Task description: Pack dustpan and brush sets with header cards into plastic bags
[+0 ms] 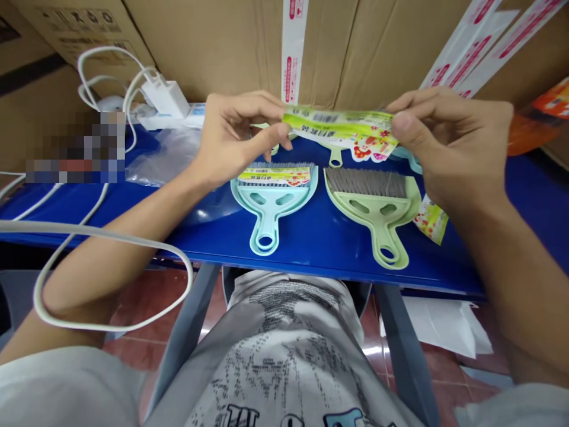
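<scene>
Between my two hands a yellow-green printed paper label [342,126] is stretched out above the table. My left hand [244,130] pinches its left end between thumb and fingers, and my right hand [453,136] grips the right end. Below lies a light blue dustpan and brush set [271,204] with a similar label across its bristles. To its right is a green dustpan and brush set [380,207], its grey bristles bare. Further sets, partly hidden by the held label, lie behind. Another label [432,220] rests under my right wrist.
Large cardboard boxes [240,47] with white and red tape stand at the back of the blue table [311,249]. A white charger [164,95] sits on a power strip at the left. White cable [115,325] loops over my left forearm. Clear plastic bags [160,157] lie nearby.
</scene>
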The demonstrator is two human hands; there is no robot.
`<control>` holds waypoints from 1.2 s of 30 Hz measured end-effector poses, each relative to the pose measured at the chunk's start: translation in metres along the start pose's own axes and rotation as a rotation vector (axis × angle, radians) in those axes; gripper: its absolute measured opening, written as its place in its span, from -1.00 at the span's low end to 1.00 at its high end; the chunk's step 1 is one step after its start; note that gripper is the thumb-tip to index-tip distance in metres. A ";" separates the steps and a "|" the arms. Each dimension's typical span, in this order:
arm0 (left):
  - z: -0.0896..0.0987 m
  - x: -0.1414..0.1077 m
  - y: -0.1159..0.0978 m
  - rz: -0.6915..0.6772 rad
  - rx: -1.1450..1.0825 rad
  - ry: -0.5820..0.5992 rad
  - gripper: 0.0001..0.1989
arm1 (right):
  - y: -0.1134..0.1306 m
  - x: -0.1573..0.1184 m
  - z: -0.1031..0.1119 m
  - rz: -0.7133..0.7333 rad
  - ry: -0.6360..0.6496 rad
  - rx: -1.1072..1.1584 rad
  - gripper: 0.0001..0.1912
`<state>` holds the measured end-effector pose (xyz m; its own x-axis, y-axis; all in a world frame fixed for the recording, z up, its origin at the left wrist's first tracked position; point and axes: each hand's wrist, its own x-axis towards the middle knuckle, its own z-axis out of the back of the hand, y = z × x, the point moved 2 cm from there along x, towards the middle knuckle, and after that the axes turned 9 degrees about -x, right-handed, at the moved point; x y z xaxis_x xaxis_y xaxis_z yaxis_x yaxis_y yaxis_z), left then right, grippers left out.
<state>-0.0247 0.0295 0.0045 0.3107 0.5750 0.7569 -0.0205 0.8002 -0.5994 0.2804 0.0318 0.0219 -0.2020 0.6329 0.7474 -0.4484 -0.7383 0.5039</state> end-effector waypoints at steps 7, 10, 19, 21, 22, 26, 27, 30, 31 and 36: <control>-0.003 -0.004 -0.001 0.074 -0.019 0.036 -0.32 | 0.008 -0.006 0.001 -0.090 -0.051 0.026 -0.69; -0.006 -0.004 -0.007 0.047 -0.028 0.104 -0.43 | 0.007 -0.007 -0.002 -0.122 -0.023 0.103 -0.80; 0.002 0.001 0.011 -0.066 0.057 -0.055 -0.68 | 0.012 -0.008 -0.009 -0.129 0.181 0.337 -0.74; 0.002 0.000 0.017 0.080 0.014 -0.088 -0.65 | 0.013 -0.011 -0.008 0.026 0.169 0.206 -0.47; 0.002 -0.001 0.019 0.150 -0.012 -0.108 -0.63 | 0.013 -0.013 -0.007 0.096 0.179 0.129 -0.30; -0.004 -0.005 0.019 0.303 -0.124 -0.110 -0.42 | 0.011 -0.020 -0.007 0.227 0.233 -0.224 -0.20; -0.006 -0.005 0.018 0.326 -0.138 -0.092 -0.37 | 0.009 -0.020 -0.006 0.249 0.224 -0.284 -0.34; -0.012 -0.007 0.010 0.374 -0.115 -0.039 -0.43 | 0.005 -0.018 -0.003 0.280 0.155 -0.295 -0.66; -0.014 -0.007 0.008 0.383 -0.101 -0.025 -0.47 | 0.004 -0.016 -0.002 0.269 0.142 -0.262 -0.69; -0.021 -0.008 0.001 0.435 -0.069 0.005 -0.47 | 0.006 -0.007 0.000 0.318 0.160 -0.208 -0.40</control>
<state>-0.0073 0.0222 -0.0078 0.2916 0.8551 0.4286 -0.0867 0.4699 -0.8785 0.2791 0.0230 0.0191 -0.4847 0.4213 0.7666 -0.5045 -0.8506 0.1484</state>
